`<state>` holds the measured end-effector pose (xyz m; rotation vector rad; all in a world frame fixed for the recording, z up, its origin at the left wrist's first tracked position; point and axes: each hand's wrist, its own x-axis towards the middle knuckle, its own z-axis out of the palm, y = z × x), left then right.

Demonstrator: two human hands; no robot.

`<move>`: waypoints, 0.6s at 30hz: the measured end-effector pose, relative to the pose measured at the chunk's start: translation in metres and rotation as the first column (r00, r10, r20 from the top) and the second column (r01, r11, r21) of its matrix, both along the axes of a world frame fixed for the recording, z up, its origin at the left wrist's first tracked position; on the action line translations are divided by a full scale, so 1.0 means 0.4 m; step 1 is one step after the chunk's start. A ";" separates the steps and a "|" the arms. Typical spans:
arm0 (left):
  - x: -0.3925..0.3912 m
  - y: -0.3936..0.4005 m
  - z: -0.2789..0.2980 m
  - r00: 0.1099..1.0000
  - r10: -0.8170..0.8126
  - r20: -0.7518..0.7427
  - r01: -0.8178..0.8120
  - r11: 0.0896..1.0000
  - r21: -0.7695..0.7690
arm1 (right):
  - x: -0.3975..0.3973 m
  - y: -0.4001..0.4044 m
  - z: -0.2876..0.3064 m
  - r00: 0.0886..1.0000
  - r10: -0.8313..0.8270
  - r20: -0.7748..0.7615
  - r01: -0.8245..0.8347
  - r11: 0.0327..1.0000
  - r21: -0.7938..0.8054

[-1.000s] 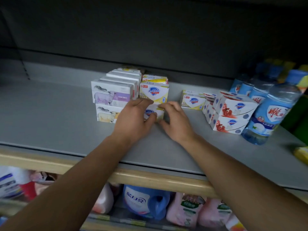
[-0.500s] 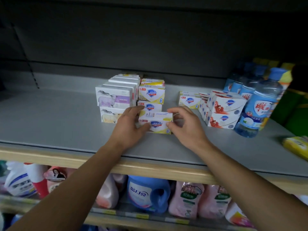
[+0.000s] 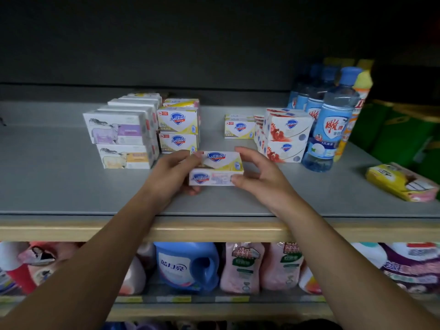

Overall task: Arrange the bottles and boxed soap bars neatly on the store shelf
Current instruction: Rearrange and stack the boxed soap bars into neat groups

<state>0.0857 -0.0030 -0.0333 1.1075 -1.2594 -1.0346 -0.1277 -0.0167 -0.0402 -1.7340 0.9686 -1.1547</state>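
"Safeguard" with a blue shield stands on the stacked yellow soap boxes (image 3: 177, 120) and on the held soap box (image 3: 216, 168); other labels are unreadable.

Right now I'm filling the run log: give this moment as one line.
left hand: grips white-and-yellow soap box | right hand: grips same box | box: over grey shelf, before yellow soap stack

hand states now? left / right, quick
Left hand: grips the left end of the yellow soap box.
Right hand: grips the right end of the same box.
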 end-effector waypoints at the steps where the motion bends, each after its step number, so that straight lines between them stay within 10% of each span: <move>1: 0.003 0.004 0.001 1.000 -0.015 -0.018 0.015 1.000 -0.002 | 0.001 -0.002 -0.002 0.999 -0.009 0.040 0.007 0.999 0.038; 13: -0.015 0.028 0.007 0.960 0.148 0.239 -0.144 0.989 -0.036 | 0.018 -0.014 0.017 0.993 -0.090 0.079 0.072 0.975 0.209; 18: -0.001 0.025 0.007 0.999 0.025 0.035 -0.023 0.999 -0.041 | 0.004 -0.007 0.005 0.976 -0.044 0.213 0.004 0.983 0.185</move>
